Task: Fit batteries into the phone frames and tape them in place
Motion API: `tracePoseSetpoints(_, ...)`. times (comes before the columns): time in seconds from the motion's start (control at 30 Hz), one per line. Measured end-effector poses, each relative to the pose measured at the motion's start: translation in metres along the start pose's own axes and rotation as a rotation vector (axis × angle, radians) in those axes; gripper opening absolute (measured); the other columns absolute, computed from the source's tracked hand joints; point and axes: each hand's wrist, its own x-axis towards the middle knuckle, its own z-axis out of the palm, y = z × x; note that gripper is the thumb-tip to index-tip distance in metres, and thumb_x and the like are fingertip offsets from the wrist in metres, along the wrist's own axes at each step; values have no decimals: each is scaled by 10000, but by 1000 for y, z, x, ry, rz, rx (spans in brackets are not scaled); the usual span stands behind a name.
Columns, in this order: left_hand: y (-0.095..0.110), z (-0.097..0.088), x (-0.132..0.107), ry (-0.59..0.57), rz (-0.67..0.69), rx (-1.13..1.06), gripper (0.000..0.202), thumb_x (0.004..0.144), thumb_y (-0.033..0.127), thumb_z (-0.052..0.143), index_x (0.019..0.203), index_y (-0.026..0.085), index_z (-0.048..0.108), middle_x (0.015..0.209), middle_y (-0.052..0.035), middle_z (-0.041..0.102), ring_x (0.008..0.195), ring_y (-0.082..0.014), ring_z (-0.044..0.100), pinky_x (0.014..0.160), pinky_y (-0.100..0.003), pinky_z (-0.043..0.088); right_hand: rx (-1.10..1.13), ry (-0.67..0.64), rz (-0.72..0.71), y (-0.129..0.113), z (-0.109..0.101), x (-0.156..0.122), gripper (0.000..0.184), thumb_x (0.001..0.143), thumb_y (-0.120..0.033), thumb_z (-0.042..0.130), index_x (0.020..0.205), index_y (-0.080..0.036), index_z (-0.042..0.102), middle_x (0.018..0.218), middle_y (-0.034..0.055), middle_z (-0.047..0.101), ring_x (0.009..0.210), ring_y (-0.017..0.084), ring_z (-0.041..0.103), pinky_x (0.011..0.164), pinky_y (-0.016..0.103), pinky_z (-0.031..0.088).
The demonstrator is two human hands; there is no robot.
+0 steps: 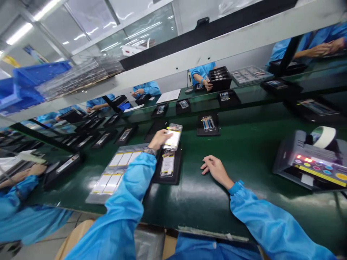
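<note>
My left hand (pixel 159 139) is closed on the left edge of an opened phone (pixel 173 137), whose white battery and yellow strip face up. It is held above a black tray (pixel 175 173), in which another opened phone (pixel 167 164) with a white battery lies. Left of that tray, partly behind my left sleeve, rests a clear plastic tray (pixel 101 196) with several white batteries (pixel 116 159) in it. My right hand (pixel 215 169) hovers over or rests on the green bench to the right, fingers loosely bent and apart, with nothing in it.
At the right stands a tape dispenser (pixel 311 159) with lit buttons and a white tape roll (pixel 324 137). A black tray with an opened phone (pixel 208 123) lies further back on the green bench (pixel 244 144). Co-workers in blue sleeves sit opposite and at the left.
</note>
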Motion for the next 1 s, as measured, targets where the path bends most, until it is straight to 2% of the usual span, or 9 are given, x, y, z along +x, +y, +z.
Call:
tracePoseSetpoints(0.13,14,-66,64,178,-68,115,282,868,311,791,980,101,638,727,-10,692,667,-151,642,675,-294,551,-1,-5,-27,5,1,0,449,825,-646,601,817,-198,561,648,10,667,468,171,665,473,246,474)
tracePoseSetpoints(0.2,13,-88,90,215,-97,156,285,944,331,717,1072,86,647,895,-48,707,775,-165,664,739,-334,575,-6,4,-33,6,3,1,419,853,-615,591,807,-199,565,644,5,661,458,163,653,471,240,458)
tracePoseSetpoints(0.27,6,-101,112,233,-133,181,321,989,353,659,1201,112,643,1126,-92,686,950,-201,680,837,-392,595,-12,2,-29,7,3,1,418,871,-614,589,806,-202,568,653,10,664,456,164,650,475,245,453)
tracePoseSetpoints(0.37,-13,-107,138,251,-180,194,388,994,362,650,1310,140,613,1302,-117,629,1112,-252,654,934,-458,583,-19,-3,-11,8,1,-2,472,865,-683,599,815,-214,585,669,22,665,458,186,649,470,273,457)
tracePoseSetpoints(0.57,-49,-116,179,277,-249,216,401,994,372,649,1317,138,612,1313,-119,627,1124,-254,651,953,-463,577,-65,3,39,7,-7,-5,524,849,-770,613,853,-246,629,685,42,656,480,229,650,505,348,507)
tracePoseSetpoints(0.8,-59,-123,187,279,-234,356,380,1010,372,626,1289,114,622,1267,-105,651,1059,-230,664,932,-438,581,-118,13,33,8,-9,-8,530,889,-758,585,879,-231,637,701,54,672,489,226,654,531,354,518)
tracePoseSetpoints(0.87,-58,-124,185,302,-214,426,293,989,350,661,1167,117,667,1165,-86,687,1026,-220,678,915,-426,583,-115,9,42,7,-8,-6,546,876,-770,587,869,-225,626,688,48,669,470,221,651,513,342,509)
tracePoseSetpoints(0.93,-54,-125,183,349,-177,508,203,911,276,747,936,89,674,1026,-93,707,1049,-255,676,959,-471,546,-117,8,67,5,-5,-2,569,860,-791,575,858,-223,608,678,43,668,431,213,632,464,324,475)
tracePoseSetpoints(1.0,-48,-130,179,376,-93,567,275,804,211,814,702,102,583,864,-110,700,1094,-331,658,986,-547,494,-165,23,62,-1,0,4,561,858,-786,564,833,-226,592,663,40,666,401,198,597,422,306,430)
